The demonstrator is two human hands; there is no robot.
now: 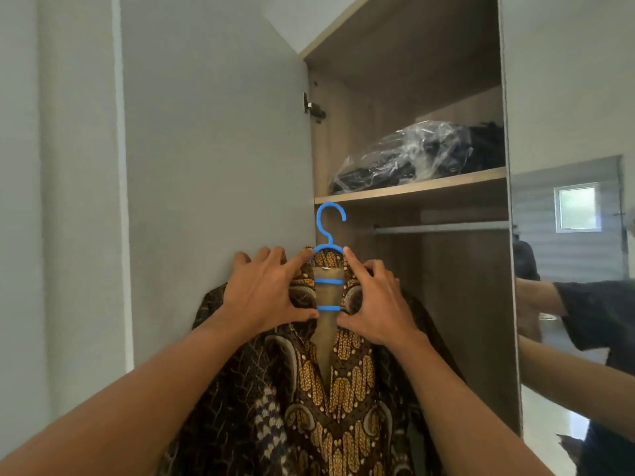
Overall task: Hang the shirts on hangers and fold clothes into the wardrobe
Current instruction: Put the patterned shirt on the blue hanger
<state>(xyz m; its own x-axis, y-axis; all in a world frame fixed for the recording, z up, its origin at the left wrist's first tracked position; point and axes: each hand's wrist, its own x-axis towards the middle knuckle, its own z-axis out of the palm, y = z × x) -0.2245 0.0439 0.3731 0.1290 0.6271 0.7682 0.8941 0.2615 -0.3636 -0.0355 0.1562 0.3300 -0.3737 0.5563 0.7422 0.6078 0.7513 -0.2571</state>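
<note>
Patterned shirt (pixel 330 389) held on blue hanger (pixel 329 242) before open wardrobe (pixel 405 80). Collar pinched by left hand (pixel 266 292) and right hand (pixel 372 304), one each side of neck opening, fingers closed on cloth. Hook upright above both hands, open end turned right. Rail (pixel 439 228) set up and right of hook, under shelf (pixel 412 190); right hand nearer. Shelf edge just above hook judged likely snag. Plastic-wrapped bundle (pixel 419 156) laid on shelf. Mirror (pixel 577 269) at right.

rail (pixel 441 227) bare, shelf (pixel 410 191) close above, door (pixel 213 132) left
</note>
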